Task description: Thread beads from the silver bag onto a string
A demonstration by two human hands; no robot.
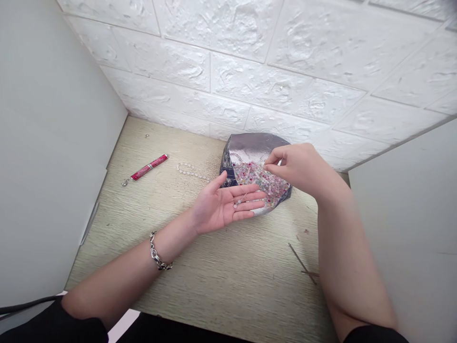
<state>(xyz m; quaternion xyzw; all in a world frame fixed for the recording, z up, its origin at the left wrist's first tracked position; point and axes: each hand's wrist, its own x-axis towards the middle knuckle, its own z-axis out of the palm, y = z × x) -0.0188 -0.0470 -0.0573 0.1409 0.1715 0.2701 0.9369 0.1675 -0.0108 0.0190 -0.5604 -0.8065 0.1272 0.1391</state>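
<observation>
Loose beads (pixel 273 187) lie in the silver-lined bag (pixel 257 143) beneath the right grip (pixel 298 166), its fingertips pinched together, any held item indeterminable. The left grip (pixel 222 207) is flat, palm up, bearing small pale beads (pixel 235 205).

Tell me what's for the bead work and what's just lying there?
Likely in use: silver-lined bag; its colourful beads; pale beads on left grip; perhaps bead string.

Likely lying about: red pen-like thing; two thin rods.

Bright light glares off the white wall (pixel 243 76); shadows are soft.
</observation>
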